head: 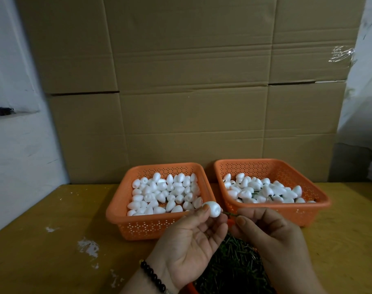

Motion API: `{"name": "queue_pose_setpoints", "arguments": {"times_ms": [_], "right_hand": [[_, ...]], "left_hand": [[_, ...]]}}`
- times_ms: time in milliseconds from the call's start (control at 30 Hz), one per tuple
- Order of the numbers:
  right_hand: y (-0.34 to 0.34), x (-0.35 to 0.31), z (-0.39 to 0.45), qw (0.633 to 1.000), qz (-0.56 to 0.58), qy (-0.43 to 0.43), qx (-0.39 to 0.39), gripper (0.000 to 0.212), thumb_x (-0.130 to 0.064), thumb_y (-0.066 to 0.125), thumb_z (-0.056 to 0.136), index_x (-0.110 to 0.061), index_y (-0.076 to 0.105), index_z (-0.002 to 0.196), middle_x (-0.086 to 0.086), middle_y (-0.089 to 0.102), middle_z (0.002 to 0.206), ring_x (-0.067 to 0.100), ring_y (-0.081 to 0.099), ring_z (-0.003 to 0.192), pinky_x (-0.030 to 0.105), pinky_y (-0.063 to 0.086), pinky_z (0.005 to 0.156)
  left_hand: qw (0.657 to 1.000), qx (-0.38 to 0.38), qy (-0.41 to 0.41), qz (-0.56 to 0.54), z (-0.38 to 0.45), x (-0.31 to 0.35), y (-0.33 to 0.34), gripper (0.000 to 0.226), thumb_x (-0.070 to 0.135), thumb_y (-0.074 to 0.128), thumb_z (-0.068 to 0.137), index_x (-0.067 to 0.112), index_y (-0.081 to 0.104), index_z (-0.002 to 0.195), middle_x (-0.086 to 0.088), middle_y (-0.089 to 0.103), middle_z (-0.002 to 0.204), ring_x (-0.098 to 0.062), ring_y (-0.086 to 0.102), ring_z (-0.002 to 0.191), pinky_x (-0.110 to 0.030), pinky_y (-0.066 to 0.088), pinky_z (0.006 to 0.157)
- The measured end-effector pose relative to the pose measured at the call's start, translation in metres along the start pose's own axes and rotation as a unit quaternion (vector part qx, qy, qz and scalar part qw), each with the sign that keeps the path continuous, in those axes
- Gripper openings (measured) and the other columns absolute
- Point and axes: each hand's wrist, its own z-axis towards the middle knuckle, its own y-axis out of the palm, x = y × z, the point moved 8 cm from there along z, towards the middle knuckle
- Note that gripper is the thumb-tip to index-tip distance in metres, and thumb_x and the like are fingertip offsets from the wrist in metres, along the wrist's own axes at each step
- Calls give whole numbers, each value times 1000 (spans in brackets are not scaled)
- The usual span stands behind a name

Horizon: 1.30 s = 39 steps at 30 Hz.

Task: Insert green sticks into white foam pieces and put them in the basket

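Observation:
My left hand (189,240) holds a white foam piece (212,209) at its fingertips, palm up. My right hand (272,234) pinches a thin green stick (229,213) whose tip meets the foam piece's right end. Behind them, the left orange basket (117,209) holds several plain foam pieces (166,194). In the right orange basket (320,204) lie several foam pieces with green sticks (265,192). A pile of loose green sticks (233,266) lies in an orange container below my hands.
The baskets stand on a yellow-brown table (53,251) with white paint marks. Flattened cardboard (191,81) stands upright right behind them. A white wall is at the left, clear plastic sheeting (363,81) at the right. A dark bead bracelet (153,276) circles my left wrist.

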Motion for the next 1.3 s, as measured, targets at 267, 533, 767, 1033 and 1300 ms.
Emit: {"name": "queue_pose_setpoints", "arguments": {"times_ms": [267,533,767,1033,1300], "right_hand": [[-2,-15,-8,983,-154,-97,30,13,-28,73,66,-22,74,77,1,75,77,16,73,72,40,60,68],[0,-29,-13,956,-229,-176,38,9,-32,72,68,-27,71,76,-7,73,73,7,70,68,33,58,59],[3,-35,-15,937,-272,-218,34,7,-25,73,70,-27,69,74,-11,70,71,3,67,65,26,54,55],[3,-30,-14,927,-300,-222,26,29,-2,82,67,-27,68,73,-17,69,75,1,66,65,15,51,54],[4,-28,-14,930,-299,-211,24,27,-4,82,68,-26,68,72,-17,69,78,1,66,66,17,52,54]], "left_hand": [[1000,-6,-10,20,-1,-6,3,14,3,66,75,-4,76,82,-22,70,90,-29,72,77,-36,60,65],[1000,-6,2,28,-3,-5,8,13,-2,66,72,-4,76,81,-23,70,89,-30,72,76,-36,60,65],[999,2,7,51,-4,-6,8,33,-2,65,72,-2,64,105,-22,69,89,-28,71,74,-35,61,66],[998,4,9,57,-4,-8,6,41,-3,67,69,-1,64,109,-21,70,90,-27,71,74,-33,60,62],[998,-3,14,58,-3,-10,6,39,-3,67,70,-2,64,109,-22,70,93,-26,72,76,-33,59,63]]}}
